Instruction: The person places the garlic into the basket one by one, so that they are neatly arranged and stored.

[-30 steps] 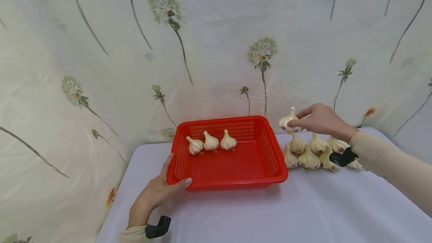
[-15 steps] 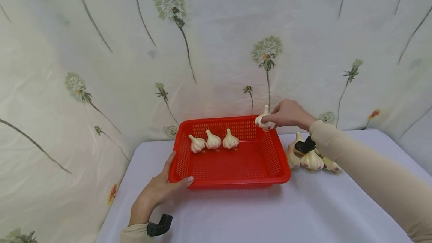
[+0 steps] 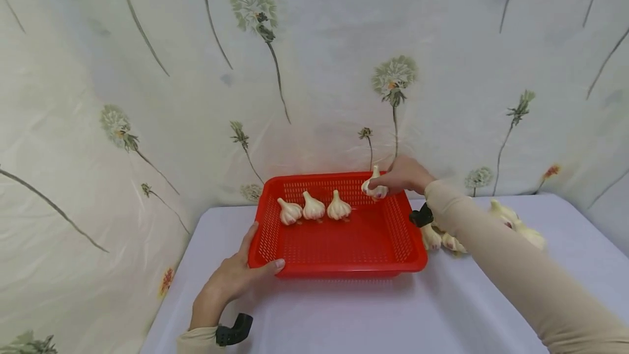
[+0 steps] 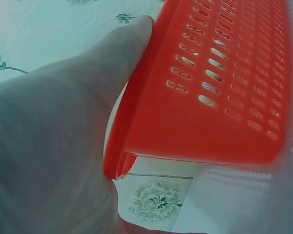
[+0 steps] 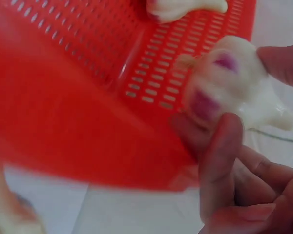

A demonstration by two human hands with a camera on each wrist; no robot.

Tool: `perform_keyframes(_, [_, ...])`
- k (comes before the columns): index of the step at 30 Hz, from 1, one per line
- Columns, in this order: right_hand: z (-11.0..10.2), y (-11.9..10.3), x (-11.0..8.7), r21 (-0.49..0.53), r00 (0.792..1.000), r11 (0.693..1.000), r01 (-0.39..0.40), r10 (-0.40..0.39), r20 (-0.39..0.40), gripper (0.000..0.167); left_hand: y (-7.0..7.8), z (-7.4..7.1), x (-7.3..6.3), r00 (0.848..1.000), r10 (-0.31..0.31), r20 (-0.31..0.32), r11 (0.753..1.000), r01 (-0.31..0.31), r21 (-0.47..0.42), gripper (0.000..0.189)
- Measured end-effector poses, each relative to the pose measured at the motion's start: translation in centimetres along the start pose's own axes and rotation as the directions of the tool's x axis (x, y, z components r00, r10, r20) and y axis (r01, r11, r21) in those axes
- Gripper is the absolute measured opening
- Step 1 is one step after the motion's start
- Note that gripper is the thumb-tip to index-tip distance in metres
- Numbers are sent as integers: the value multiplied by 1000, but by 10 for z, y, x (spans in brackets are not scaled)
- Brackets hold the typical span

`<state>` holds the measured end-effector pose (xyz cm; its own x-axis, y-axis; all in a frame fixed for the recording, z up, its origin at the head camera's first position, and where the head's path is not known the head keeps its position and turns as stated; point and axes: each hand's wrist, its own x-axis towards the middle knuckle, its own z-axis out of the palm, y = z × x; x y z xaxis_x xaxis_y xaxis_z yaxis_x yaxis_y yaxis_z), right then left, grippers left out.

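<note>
My right hand [image 3: 405, 175] pinches a garlic bulb [image 3: 374, 187] by its sides, stem up, over the back right part of a red plastic basket [image 3: 339, 267]. In the right wrist view, the held bulb [image 5: 224, 80] shows purple patches between thumb and fingertips. Three white garlic bulbs [image 3: 313, 207] stand in a row inside the basket, along its back left. My left hand [image 3: 236, 277] grips the basket's front left corner, thumb on the front rim and fingers along the left side. The left wrist view shows that hand [image 4: 78, 92] against the rim; some fingers are hidden.
Several more garlic bulbs [image 3: 516, 222] lie on the white-covered table [image 3: 344, 316] to the right of the basket, partly hidden by my right sleeve [image 3: 506, 255]. Behind the table hangs a pale curtain [image 3: 314, 70] printed with dandelions.
My right hand has carried the garlic bulb left from above the pile, over the basket's right rim, and lowered it slightly. The left hand keeps its hold on the corner.
</note>
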<state>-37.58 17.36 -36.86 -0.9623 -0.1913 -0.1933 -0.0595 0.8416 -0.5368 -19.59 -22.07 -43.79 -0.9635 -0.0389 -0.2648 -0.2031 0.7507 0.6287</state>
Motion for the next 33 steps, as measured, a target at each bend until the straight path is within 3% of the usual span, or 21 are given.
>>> perform_keyframes(7, [14,0,1,-116,998,992,-51,54,29,51,0,7,0,1000,4,7,1000,-4,-9,122])
perform_keyframes(14, [22,-12,3,-298,997,953,-56,68,31,47,-2,6,-1,1000,-1,4,1000,1,11,120])
perform_keyframes(27, [34,-28,4,-364,999,930,-52,52,-9,40,-1,1,-1,1000,1,5,1000,-1,13,118])
perform_keyframes(33, [42,-31,3,-449,1000,894,-9,1,-18,42,0,-1,-1,1000,0,6,1000,0,28,118])
